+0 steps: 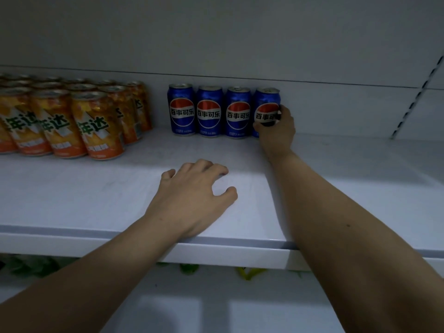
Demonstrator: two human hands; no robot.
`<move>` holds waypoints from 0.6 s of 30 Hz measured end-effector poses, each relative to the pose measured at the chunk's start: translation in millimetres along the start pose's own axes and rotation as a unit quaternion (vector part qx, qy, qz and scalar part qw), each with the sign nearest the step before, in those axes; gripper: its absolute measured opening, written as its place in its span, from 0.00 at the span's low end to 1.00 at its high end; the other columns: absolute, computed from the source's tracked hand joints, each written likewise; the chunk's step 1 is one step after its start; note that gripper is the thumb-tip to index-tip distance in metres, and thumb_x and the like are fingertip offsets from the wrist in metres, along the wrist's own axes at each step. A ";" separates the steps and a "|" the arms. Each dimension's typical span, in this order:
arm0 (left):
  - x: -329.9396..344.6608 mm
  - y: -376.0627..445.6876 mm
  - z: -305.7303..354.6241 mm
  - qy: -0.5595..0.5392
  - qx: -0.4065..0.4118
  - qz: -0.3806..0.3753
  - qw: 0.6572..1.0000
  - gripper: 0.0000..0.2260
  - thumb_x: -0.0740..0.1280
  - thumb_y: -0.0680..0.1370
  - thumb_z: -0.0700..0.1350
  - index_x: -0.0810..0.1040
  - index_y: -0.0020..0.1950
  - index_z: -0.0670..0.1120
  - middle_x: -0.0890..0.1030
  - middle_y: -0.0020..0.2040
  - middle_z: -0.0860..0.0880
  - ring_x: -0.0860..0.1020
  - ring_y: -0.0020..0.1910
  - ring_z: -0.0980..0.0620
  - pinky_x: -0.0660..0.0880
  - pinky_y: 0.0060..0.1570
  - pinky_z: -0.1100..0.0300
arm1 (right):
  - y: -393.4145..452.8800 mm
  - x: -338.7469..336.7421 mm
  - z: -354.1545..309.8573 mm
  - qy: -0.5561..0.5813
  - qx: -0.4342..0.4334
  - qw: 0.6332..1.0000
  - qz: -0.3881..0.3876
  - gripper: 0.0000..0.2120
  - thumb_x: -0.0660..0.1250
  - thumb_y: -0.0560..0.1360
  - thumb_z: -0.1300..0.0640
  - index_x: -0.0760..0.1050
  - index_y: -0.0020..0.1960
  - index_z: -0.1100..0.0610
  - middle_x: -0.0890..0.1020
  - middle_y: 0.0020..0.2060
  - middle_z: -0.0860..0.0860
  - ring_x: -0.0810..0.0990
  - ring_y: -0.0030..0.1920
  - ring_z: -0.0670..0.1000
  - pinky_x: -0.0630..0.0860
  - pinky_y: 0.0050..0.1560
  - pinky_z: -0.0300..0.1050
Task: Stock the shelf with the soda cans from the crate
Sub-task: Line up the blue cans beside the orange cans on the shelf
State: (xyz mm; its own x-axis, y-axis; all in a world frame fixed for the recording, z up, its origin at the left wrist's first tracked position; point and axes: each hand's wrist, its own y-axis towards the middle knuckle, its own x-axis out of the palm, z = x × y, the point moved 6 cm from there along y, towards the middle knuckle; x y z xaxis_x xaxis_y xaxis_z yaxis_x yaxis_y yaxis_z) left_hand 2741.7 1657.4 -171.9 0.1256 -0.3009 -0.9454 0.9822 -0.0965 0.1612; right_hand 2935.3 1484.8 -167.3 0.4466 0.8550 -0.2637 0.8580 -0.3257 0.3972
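Several blue cola cans stand in a row at the back of the white shelf point(96, 193). My right hand point(278, 127) grips the rightmost blue can point(265, 102), which stands upright against the row, beside the third can point(237, 111). The leftmost blue can point(181, 109) stands nearest the orange cans. My left hand point(192, 200) rests on the shelf near its front edge, fingers loosely bent, holding nothing. The crate is not in view.
Several orange soda cans point(96, 126) fill the shelf's left side in rows. A slotted upright rail point(418, 92) runs up the back wall at right. Green and yellow items point(247, 272) show below the shelf's front edge. Bare shelf lies right of the blue cans.
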 end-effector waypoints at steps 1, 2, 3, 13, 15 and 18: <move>0.0 0.2 -0.5 -0.002 -0.001 0.001 1.000 0.21 0.53 0.79 0.63 0.64 0.72 0.62 0.65 0.72 0.60 0.63 0.70 0.55 0.57 0.72 0.48 | -0.9 -0.3 -0.1 0.003 0.004 1.000 0.000 0.35 0.76 0.69 0.58 0.66 0.73 0.58 0.74 0.65 0.57 0.73 0.64 0.58 0.71 0.67 0.54; 0.1 0.0 -0.9 -0.002 -0.002 0.002 1.000 0.21 0.53 0.79 0.63 0.64 0.72 0.62 0.65 0.72 0.60 0.63 0.70 0.55 0.57 0.72 0.48 | -1.1 -1.0 0.0 0.007 0.005 1.000 0.003 0.35 0.77 0.69 0.58 0.66 0.72 0.58 0.73 0.65 0.57 0.73 0.65 0.58 0.72 0.66 0.54; 0.0 -0.2 -1.1 -0.003 -0.003 0.002 1.000 0.21 0.53 0.79 0.63 0.65 0.72 0.62 0.65 0.72 0.60 0.63 0.70 0.55 0.57 0.72 0.48 | -1.6 -1.8 0.5 0.007 0.007 1.000 0.005 0.35 0.77 0.69 0.58 0.66 0.72 0.59 0.73 0.65 0.57 0.73 0.65 0.58 0.72 0.66 0.53; -4.6 -2.0 -1.6 -0.026 -0.011 0.019 0.999 0.21 0.56 0.79 0.60 0.70 0.71 0.58 0.69 0.72 0.56 0.67 0.69 0.52 0.60 0.70 0.48 | -62.2 -31.8 -26.5 -0.077 0.075 0.992 -0.073 0.17 0.65 0.79 0.56 0.70 0.65 0.61 0.77 0.60 0.57 0.77 0.57 0.56 0.74 0.56 0.48; -6.4 -3.2 -1.1 -0.024 -0.026 0.017 0.999 0.22 0.56 0.79 0.60 0.70 0.71 0.55 0.71 0.71 0.54 0.68 0.68 0.50 0.61 0.69 0.46 | -93.3 -47.2 -44.3 -0.092 0.046 0.989 -0.110 0.12 0.63 0.80 0.57 0.72 0.61 0.61 0.79 0.55 0.56 0.77 0.53 0.56 0.72 0.50 0.45; -19.4 -20.9 -3.7 -0.020 -0.102 0.061 0.993 0.22 0.55 0.79 0.60 0.73 0.69 0.53 0.75 0.67 0.49 0.71 0.65 0.46 0.64 0.65 0.44 | -142.0 -76.2 -76.4 -0.136 0.035 0.978 -0.155 0.10 0.62 0.81 0.54 0.73 0.56 0.60 0.80 0.51 0.58 0.79 0.52 0.59 0.75 0.53 0.49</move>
State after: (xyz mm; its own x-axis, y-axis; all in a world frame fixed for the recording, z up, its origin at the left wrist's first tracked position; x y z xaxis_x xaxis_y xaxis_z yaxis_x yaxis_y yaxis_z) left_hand 2719.2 1668.8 -157.9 0.2435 -0.3357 -0.9099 0.9684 0.1366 0.2087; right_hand 2760.1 1496.7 -136.5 0.2053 0.7807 -0.5902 0.9739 -0.1036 0.2018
